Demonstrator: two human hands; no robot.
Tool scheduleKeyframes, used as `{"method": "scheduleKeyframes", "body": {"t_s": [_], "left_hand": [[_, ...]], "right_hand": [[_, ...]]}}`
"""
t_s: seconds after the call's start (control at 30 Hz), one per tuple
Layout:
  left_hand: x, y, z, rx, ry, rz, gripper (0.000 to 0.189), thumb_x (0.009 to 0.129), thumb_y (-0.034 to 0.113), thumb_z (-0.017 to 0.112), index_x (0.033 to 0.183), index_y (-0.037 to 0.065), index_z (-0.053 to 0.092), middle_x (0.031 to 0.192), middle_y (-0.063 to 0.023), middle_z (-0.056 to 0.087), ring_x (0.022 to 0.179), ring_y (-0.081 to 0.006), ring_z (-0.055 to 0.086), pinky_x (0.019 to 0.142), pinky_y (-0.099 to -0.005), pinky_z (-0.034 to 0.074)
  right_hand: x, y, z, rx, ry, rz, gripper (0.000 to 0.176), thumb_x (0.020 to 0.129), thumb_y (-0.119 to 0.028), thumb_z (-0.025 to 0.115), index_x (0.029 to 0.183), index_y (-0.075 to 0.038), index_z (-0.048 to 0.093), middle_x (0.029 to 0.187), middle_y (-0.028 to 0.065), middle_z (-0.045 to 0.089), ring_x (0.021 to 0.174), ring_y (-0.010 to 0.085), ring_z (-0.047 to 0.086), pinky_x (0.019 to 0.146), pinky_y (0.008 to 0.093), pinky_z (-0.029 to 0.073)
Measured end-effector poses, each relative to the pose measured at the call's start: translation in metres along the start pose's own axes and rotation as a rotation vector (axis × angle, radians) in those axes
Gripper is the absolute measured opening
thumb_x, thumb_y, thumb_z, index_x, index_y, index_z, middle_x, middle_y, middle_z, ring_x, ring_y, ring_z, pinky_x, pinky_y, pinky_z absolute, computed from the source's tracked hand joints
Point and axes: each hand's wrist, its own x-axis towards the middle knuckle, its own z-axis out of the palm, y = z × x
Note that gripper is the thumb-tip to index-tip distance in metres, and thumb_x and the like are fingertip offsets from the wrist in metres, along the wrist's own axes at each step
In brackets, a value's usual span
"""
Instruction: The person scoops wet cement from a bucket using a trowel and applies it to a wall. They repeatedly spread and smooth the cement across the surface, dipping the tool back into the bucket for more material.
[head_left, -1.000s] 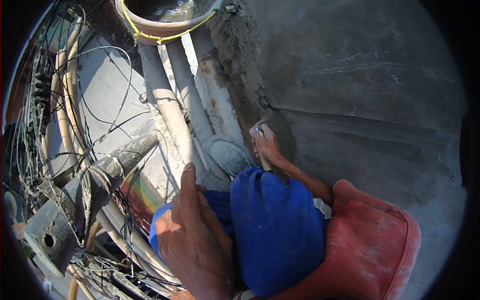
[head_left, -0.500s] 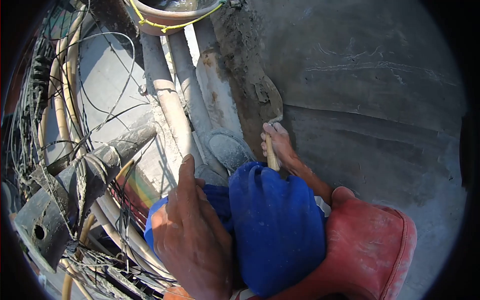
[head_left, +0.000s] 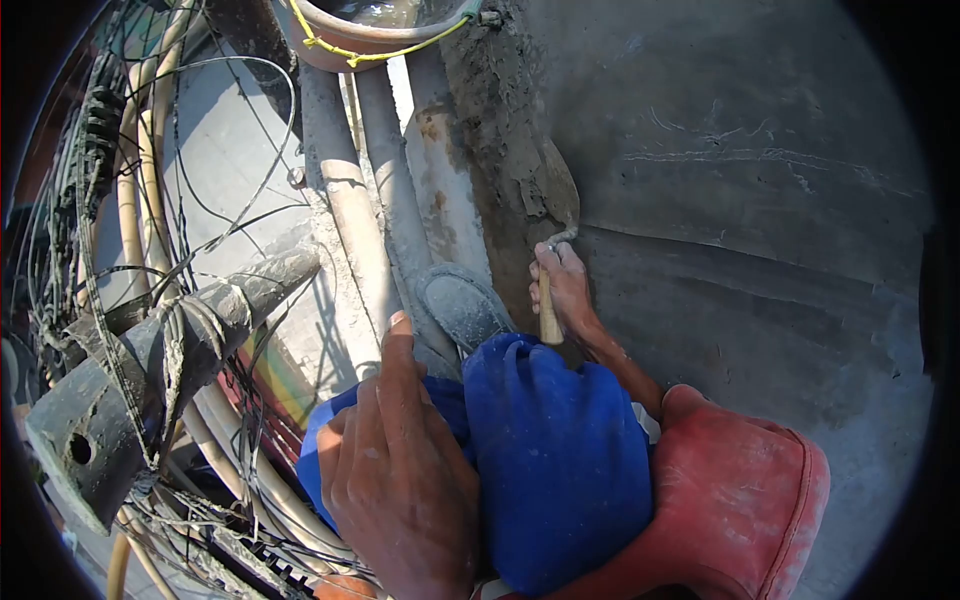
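My right hand [head_left: 565,285] is wrapped round the wooden handle of a trowel [head_left: 561,190]. The trowel's blade lies along the rough strip of wet mortar [head_left: 508,150], beside the smooth grey wall [head_left: 740,200]. My left hand [head_left: 405,480] is over my blue-trousered leg, holding nothing that I can see. Its index finger stretches forward and the other fingers lie loosely bent. Part of that hand's underside is hidden.
A bucket [head_left: 390,35] with a yellow cord and liquid stands at the top on pale poles [head_left: 352,200]. My grey sandal [head_left: 460,305] rests beside them. Tangled cables [head_left: 100,250] and a dark mortar-caked tube [head_left: 130,390] fill the left side.
The view has shifted slightly, so the bucket and poles sit a little lower and further right. My right hand still grips the trowel at the mortar strip.
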Motion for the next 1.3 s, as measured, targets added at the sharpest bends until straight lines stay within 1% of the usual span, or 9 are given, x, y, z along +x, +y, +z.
{"method": "scheduleKeyframes", "body": {"t_s": [0.17,0.3,0.37,0.5,0.63,0.73,1.0,1.17,1.3], "left_hand": [[0.005,0.019,-0.015,0.188,0.059,0.161,0.030,0.090,0.005,0.048,0.119,0.005,0.057,0.082,-0.0131,0.066,0.071,-0.0280,0.061,0.065,-0.0379,0.045],[0.004,-0.003,-0.009,0.154,-0.030,0.166,0.029,0.089,0.003,0.050,0.117,0.005,0.057,0.082,-0.0146,0.066,0.074,-0.0299,0.062,0.067,-0.0392,0.046],[0.001,-0.005,-0.005,0.107,0.038,0.153,0.028,0.089,0.004,0.050,0.117,0.006,0.058,0.081,-0.0150,0.067,0.073,-0.0302,0.063,0.066,-0.0402,0.046],[-0.001,-0.002,-0.009,0.147,0.018,0.125,0.028,0.090,0.006,0.050,0.117,0.006,0.058,0.079,-0.0150,0.067,0.073,-0.0309,0.063,0.066,-0.0400,0.046],[-0.003,-0.013,-0.009,0.187,0.032,0.155,0.032,0.088,0.008,0.054,0.120,0.006,0.056,0.079,-0.0080,0.063,0.068,-0.0257,0.058,0.067,-0.0361,0.043],[-0.003,-0.012,-0.010,0.204,0.043,0.145,0.033,0.086,0.006,0.055,0.119,0.005,0.056,0.079,-0.0068,0.063,0.068,-0.0237,0.058,0.066,-0.0350,0.044],[-0.002,-0.008,-0.012,0.166,0.048,0.148,0.032,0.086,0.006,0.054,0.118,0.006,0.058,0.078,-0.0070,0.064,0.068,-0.0250,0.060,0.067,-0.0359,0.044],[-0.005,-0.004,-0.013,0.196,0.002,0.101,0.030,0.088,0.007,0.052,0.118,0.007,0.058,0.078,-0.0079,0.067,0.072,-0.0280,0.061,0.071,-0.0379,0.045],[-0.004,-0.001,-0.015,0.183,0.009,0.082,0.031,0.089,0.009,0.052,0.119,0.007,0.058,0.080,-0.0088,0.067,0.076,-0.0289,0.059,0.072,-0.0384,0.045]], "right_hand": [[0.003,-0.096,0.027,-0.104,-0.080,-0.532,0.027,0.096,-0.034,0.049,0.101,-0.008,0.051,0.075,0.0005,0.050,0.052,0.0074,0.049,0.043,0.0228,0.041],[0.025,-0.195,0.062,-0.901,0.411,-1.132,0.035,0.092,-0.034,0.051,0.110,-0.004,0.060,0.093,0.0140,0.065,0.071,0.0302,0.064,0.070,0.0388,0.050],[0.038,-0.238,0.088,-1.043,0.433,-1.134,0.033,0.087,-0.029,0.056,0.111,-0.008,0.062,0.099,0.0181,0.065,0.087,0.0375,0.062,0.081,0.0442,0.048],[0.139,-0.287,0.154,-1.465,0.367,-1.154,0.020,0.081,-0.017,0.056,0.089,-0.010,0.073,0.087,0.0123,0.070,0.078,0.0286,0.069,0.066,0.0398,0.053],[0.187,-0.297,0.196,-1.483,0.375,-1.136,0.020,0.079,-0.020,0.057,0.088,-0.012,0.073,0.086,0.0094,0.071,0.077,0.0242,0.070,0.065,0.0404,0.053],[0.195,-0.287,0.214,-1.504,0.441,-1.346,0.016,0.076,-0.021,0.059,0.078,-0.016,0.074,0.074,0.0048,0.070,0.072,0.0218,0.069,0.057,0.0412,0.050],[0.188,-0.279,0.207,-1.345,0.381,-1.522,0.016,0.076,-0.019,0.058,0.071,-0.014,0.072,0.065,0.0105,0.067,0.064,0.0234,0.068,0.054,0.0414,0.050],[0.154,-0.277,0.177,-1.214,0.296,-1.304,0.014,0.075,-0.021,0.063,0.084,-0.014,0.071,0.078,0.0140,0.069,0.078,0.0318,0.068,0.068,0.0428,0.053],[0.123,-0.271,0.144,-1.082,0.189,-1.080,0.035,0.082,-0.034,0.063,0.113,-0.018,0.064,0.102,0.0158,0.067,0.098,0.0325,0.063,0.084,0.0427,0.049]]}}
